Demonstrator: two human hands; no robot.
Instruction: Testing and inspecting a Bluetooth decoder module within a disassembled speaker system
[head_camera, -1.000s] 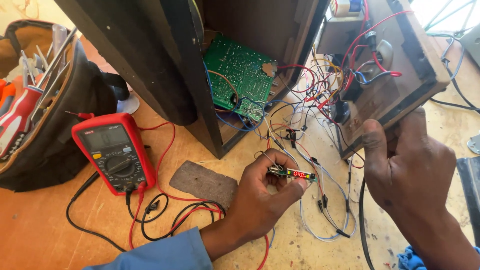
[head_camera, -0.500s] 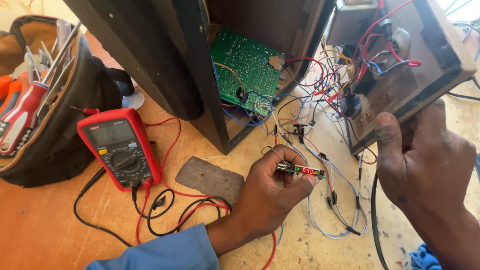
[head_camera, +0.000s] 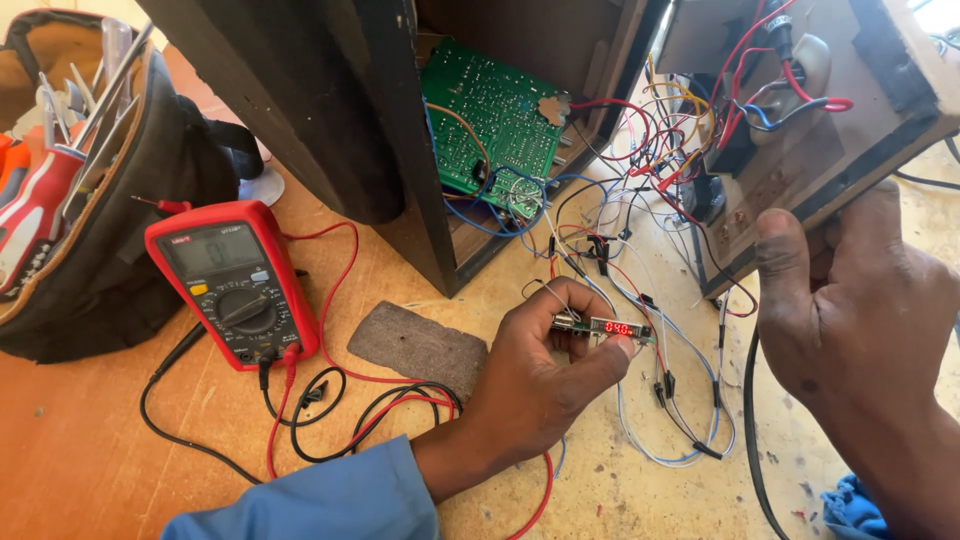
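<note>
left hand (head_camera: 545, 375) pinches a small narrow circuit module with a glowing red digit display (head_camera: 605, 327) between thumb and fingers, just above the orange wooden counter (head_camera: 80, 450). thin wires run from the module up into the tangle of red, blue and white wires (head_camera: 650, 190) near the green printed circuit board (head_camera: 490, 125) inside the dark wooden cabinet (head_camera: 330, 110). right hand (head_camera: 860, 310) grips the lower edge of the tilted brown wooden back panel (head_camera: 810, 150), thumb pressed on its face. beside the left wrist lies a grey rough rectangular pad (head_camera: 420, 347); further left, a red digital multimeter (head_camera: 235, 285) with red and black leads, then a black tool bag (head_camera: 90, 200).
</note>
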